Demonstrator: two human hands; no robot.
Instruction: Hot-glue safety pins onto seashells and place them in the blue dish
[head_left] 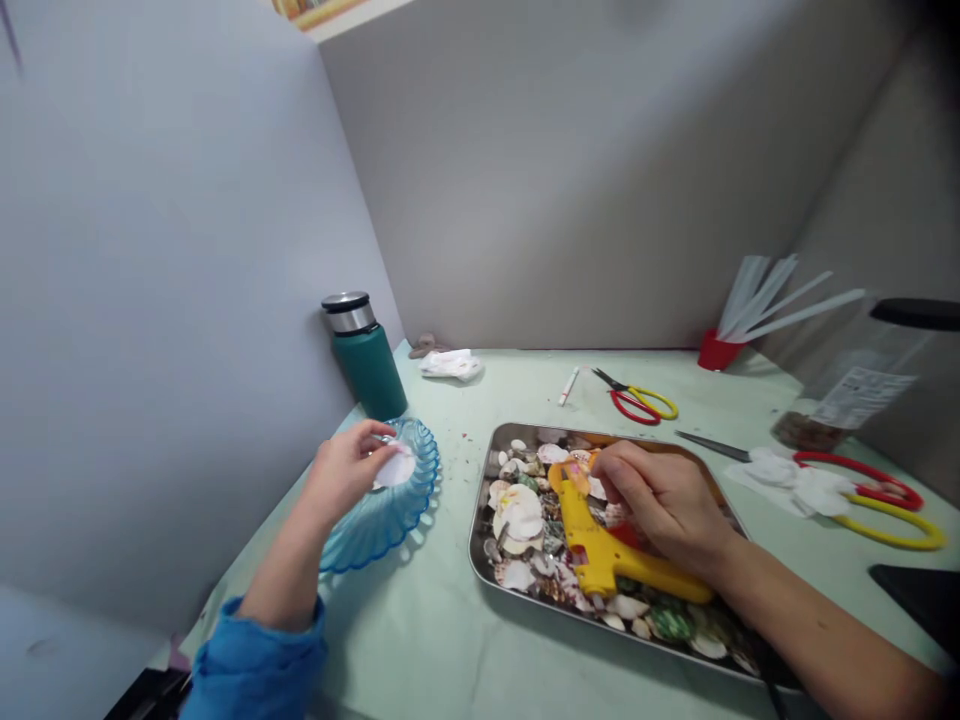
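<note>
At the left, my left hand (354, 462) pinches the edge of a flat white round piece (395, 468) over a blue scalloped glass dish (367, 540). I cannot tell whether that piece rests on the dish. My right hand (660, 495) is closed above a metal tray (476, 545) of seashells (521, 575), its fingertips curled together. Whatever those fingers hold, if anything, is hidden. Beneath and beside this hand lies a yellow glue gun (589, 540) on top of the shells. Several white round pieces (521, 512) are stacked at the tray's left side.
A green bottle (373, 370) stands behind the dish. Beyond the tray lie small scissors (641, 400) and a white stick (568, 387). To the right are larger scissors (885, 485) on white scraps (795, 485), a clear jar (847, 390) and a red cup (718, 350) of glue sticks.
</note>
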